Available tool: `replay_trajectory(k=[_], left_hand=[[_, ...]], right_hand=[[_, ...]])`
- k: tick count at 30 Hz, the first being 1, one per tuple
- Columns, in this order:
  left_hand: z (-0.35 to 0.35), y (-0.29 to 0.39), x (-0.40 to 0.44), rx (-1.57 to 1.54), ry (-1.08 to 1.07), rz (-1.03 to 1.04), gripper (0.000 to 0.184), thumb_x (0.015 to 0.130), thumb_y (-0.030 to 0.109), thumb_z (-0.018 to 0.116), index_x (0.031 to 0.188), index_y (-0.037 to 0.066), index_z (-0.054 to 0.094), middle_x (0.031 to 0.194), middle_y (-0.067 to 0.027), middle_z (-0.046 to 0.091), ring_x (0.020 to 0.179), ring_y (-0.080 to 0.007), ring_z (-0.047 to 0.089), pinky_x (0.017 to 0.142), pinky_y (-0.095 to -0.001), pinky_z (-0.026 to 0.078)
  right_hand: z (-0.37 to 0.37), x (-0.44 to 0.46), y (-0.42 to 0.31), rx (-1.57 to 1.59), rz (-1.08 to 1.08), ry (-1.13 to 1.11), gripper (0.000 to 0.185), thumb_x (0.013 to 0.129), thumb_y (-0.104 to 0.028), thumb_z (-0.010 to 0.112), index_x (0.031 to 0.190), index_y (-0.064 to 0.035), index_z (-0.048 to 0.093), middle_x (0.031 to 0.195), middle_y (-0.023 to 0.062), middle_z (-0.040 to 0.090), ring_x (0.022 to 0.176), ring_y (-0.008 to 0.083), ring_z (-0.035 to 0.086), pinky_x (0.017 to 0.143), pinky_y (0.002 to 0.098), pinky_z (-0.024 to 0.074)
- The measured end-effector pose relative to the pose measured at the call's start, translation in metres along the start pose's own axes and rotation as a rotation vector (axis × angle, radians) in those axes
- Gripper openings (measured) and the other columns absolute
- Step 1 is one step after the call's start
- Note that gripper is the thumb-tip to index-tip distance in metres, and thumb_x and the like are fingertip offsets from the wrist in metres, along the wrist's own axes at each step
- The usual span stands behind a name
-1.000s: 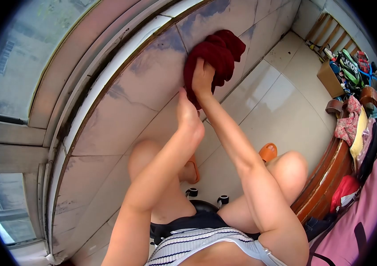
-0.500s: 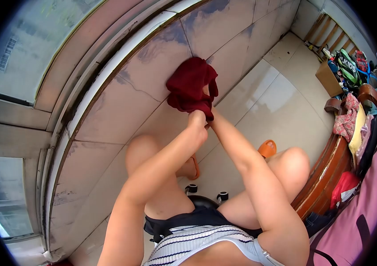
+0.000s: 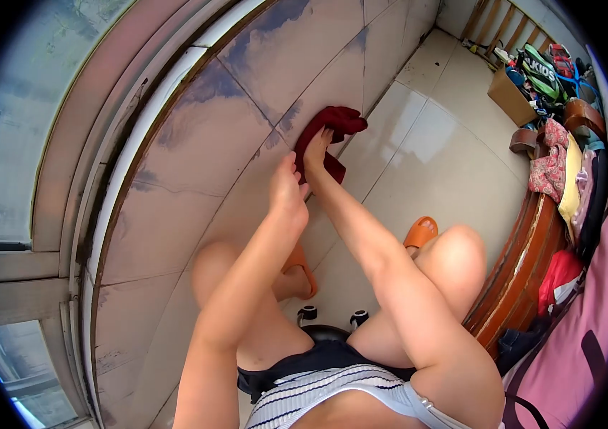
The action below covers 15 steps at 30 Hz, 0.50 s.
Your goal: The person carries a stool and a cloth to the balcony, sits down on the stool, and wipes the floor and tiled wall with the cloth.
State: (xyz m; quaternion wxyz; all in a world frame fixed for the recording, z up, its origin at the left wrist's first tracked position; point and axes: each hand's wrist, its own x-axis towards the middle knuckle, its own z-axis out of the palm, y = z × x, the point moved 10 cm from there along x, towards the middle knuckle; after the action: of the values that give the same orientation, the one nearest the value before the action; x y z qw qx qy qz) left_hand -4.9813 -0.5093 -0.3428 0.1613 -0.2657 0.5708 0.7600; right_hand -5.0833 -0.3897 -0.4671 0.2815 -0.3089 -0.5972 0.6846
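Lettering (image 3: pixel 540 69) in white on a green and black item (image 3: pixel 532 56) reads "KIDS"; we cannot make out the small mark just before it. That item sits among jumbled goods above a plain cardboard box (image 3: pixel 512 98), beside a red item (image 3: pixel 561 61) whose markings are too small for us to read. On the window pane (image 3: pixel 3 86) at the left we see a small striped patch, too blurred for us to tell whether it is a label.

We find the dark red cloth (image 3: pixel 347 119) bunched low against the tiled wall (image 3: pixel 193 168), near the seam where the wall meets the pale floor (image 3: pixel 454 136). The right hand (image 3: pixel 317 151) lies over it, fingers stretched onto the folds; we cannot tell how tightly they grip. The left hand (image 3: pixel 289 187) is beside the cloth's left edge, its fingers loosely extended; we cannot tell whether the two touch.

Below the hands we see orange slippers (image 3: pixel 420 231) on the feet and casters (image 3: pixel 307 312) by the black seat (image 3: pixel 325 333). Floral fabric (image 3: pixel 549 171) hangs over wooden furniture (image 3: pixel 515 268) at the right, next to a yellow cloth (image 3: pixel 572 187).
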Motion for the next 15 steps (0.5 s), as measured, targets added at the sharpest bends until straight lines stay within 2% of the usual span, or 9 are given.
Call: replay_trajectory(k=[1,3,5,7,8,9,10,12,15], left_hand=[[0.001,0.001,-0.001,0.016,0.017,0.002,0.051,0.091,0.028,0.042,0.133,0.003,0.031,0.138,-0.0141,0.03,0.131,-0.0226,0.024,0.106,-0.0399,0.02],[0.003,0.005,-0.002,0.017,0.02,0.042,0.051,0.09,0.028,0.043,0.133,0.004,0.032,0.137,-0.0113,0.033,0.13,-0.0203,0.025,0.106,-0.0389,0.018],[0.004,0.018,-0.013,-0.011,0.08,0.132,0.05,0.09,0.029,0.044,0.132,0.004,0.035,0.134,-0.0053,0.039,0.128,-0.0155,0.027,0.106,-0.0365,0.015],[0.011,0.032,-0.019,-0.023,-0.001,0.213,0.051,0.09,0.029,0.044,0.132,0.003,0.035,0.134,-0.0055,0.038,0.129,-0.0159,0.027,0.106,-0.0364,0.015],[0.02,0.044,-0.023,-0.035,-0.086,0.306,0.051,0.09,0.029,0.043,0.133,0.003,0.034,0.135,-0.0058,0.037,0.129,-0.0164,0.027,0.106,-0.0363,0.015],[0.028,0.051,-0.026,-0.051,-0.13,0.326,0.052,0.09,0.029,0.042,0.133,0.001,0.032,0.137,-0.0085,0.034,0.13,-0.0194,0.025,0.106,-0.0373,0.016],[0.03,0.051,-0.024,-0.049,-0.134,0.322,0.052,0.09,0.029,0.042,0.133,0.001,0.032,0.137,-0.0085,0.034,0.13,-0.0194,0.025,0.106,-0.0373,0.016],[0.032,0.044,-0.02,-0.051,-0.124,0.252,0.053,0.091,0.03,0.041,0.134,0.001,0.03,0.139,-0.0116,0.03,0.131,-0.0231,0.024,0.107,-0.0387,0.018],[0.024,0.013,0.003,-0.036,-0.108,0.09,0.052,0.091,0.03,0.04,0.133,0.001,0.03,0.14,-0.014,0.026,0.132,-0.0252,0.021,0.107,-0.04,0.019]], right_hand=[[0.009,-0.016,-0.008,-0.168,-0.163,-0.011,0.046,0.095,-0.027,0.029,0.122,0.009,0.037,0.131,0.0286,0.032,0.12,0.0429,0.028,0.102,0.0445,0.021],[0.025,-0.033,-0.01,-0.271,-0.166,-0.244,0.044,0.094,-0.029,0.029,0.117,0.007,0.041,0.122,0.0304,0.04,0.112,0.0462,0.036,0.097,0.0452,0.0271],[0.028,-0.05,-0.069,-0.165,-0.287,-0.364,0.047,0.092,-0.036,0.031,0.111,0.0033,0.049,0.108,0.0312,0.05,0.101,0.0478,0.044,0.089,0.0461,0.0342],[0.04,-0.05,-0.104,-0.314,-0.377,-0.564,0.053,0.09,-0.042,0.032,0.108,0.0034,0.052,0.112,0.0312,0.049,0.104,0.0455,0.044,0.09,0.0464,0.0337],[0.029,-0.032,-0.121,-0.161,-0.093,-0.464,0.053,0.089,-0.043,0.034,0.109,0.0025,0.053,0.114,0.0309,0.048,0.107,0.0441,0.044,0.092,0.0451,0.0332],[0.036,-0.015,-0.133,-0.196,-0.153,-0.505,0.055,0.088,-0.045,0.035,0.111,0.0015,0.053,0.116,0.0293,0.048,0.111,0.0423,0.042,0.094,0.0438,0.0313],[0.036,0.005,-0.147,-0.131,-0.353,-0.367,0.05,0.088,-0.042,0.036,0.108,0.0,0.056,0.113,0.0264,0.051,0.109,0.0412,0.044,0.093,0.0439,0.0322],[0.027,0.041,-0.159,-0.108,-0.355,-0.282,0.039,0.089,-0.033,0.038,0.105,-0.003,0.057,0.108,0.0214,0.056,0.105,0.0387,0.048,0.092,0.042,0.0335],[0.012,0.074,-0.141,0.108,-0.472,-0.134,0.041,0.09,-0.032,0.037,0.11,-0.0002,0.054,0.113,0.0217,0.053,0.109,0.0376,0.045,0.095,0.0405,0.0311]])
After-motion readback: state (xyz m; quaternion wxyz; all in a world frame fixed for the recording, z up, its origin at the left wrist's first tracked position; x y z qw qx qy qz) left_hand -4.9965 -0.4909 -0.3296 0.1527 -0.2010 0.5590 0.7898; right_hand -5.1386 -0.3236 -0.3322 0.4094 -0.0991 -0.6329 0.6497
